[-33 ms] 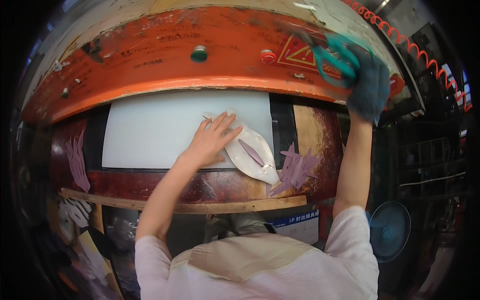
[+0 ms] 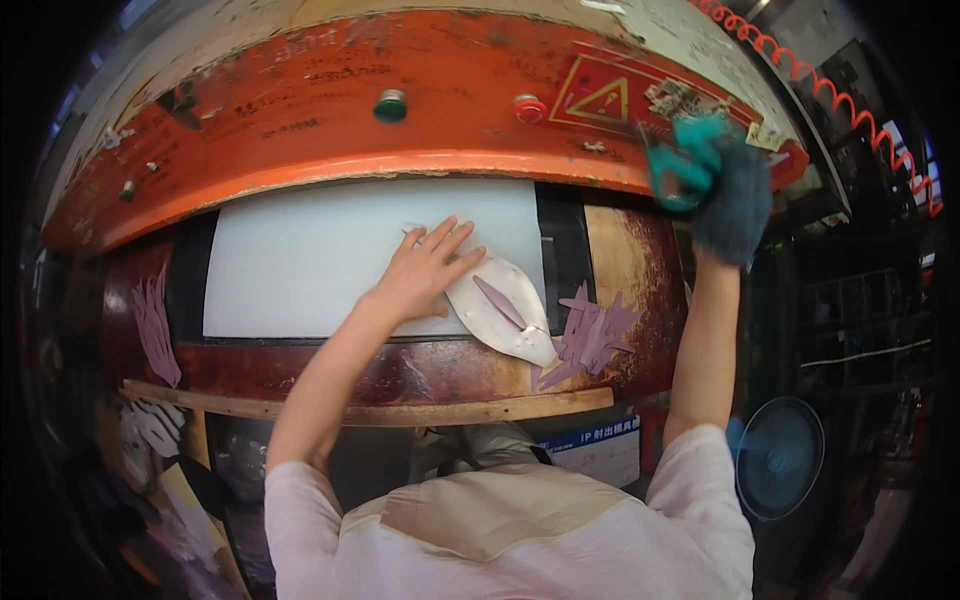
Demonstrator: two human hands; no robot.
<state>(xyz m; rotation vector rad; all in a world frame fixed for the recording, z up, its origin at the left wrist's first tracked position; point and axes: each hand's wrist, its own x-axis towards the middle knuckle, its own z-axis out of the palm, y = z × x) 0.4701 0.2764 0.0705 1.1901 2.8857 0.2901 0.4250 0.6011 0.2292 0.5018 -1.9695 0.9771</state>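
Note:
My left hand (image 2: 430, 270), bare with fingers spread, lies over the far end of a pale, pointed-oval plate (image 2: 485, 320). In the middle of that plate shows a slim lilac strip (image 2: 498, 302), pointed at its ends; whether it lies on top or in a slit I cannot tell. The plate rests partly on a white board (image 2: 300, 260), its near tip beside a heap of lilac strips (image 2: 592, 338). Raised at the far right, my right hand (image 2: 735, 205) wears a dark glove and is closed round teal-handled scissors (image 2: 690, 165), blurred, their blades hardly visible.
An orange machine beam (image 2: 300, 110) with a green button (image 2: 390, 106) and a red button (image 2: 529, 108) spans the far side. More lilac strips (image 2: 152, 325) lie at the left. A wooden rail (image 2: 450, 412) edges the table. A fan (image 2: 780, 460) stands at lower right.
My right hand and the scissors have come down and a little toward me. The pale plate and my left hand have shifted very slightly left.

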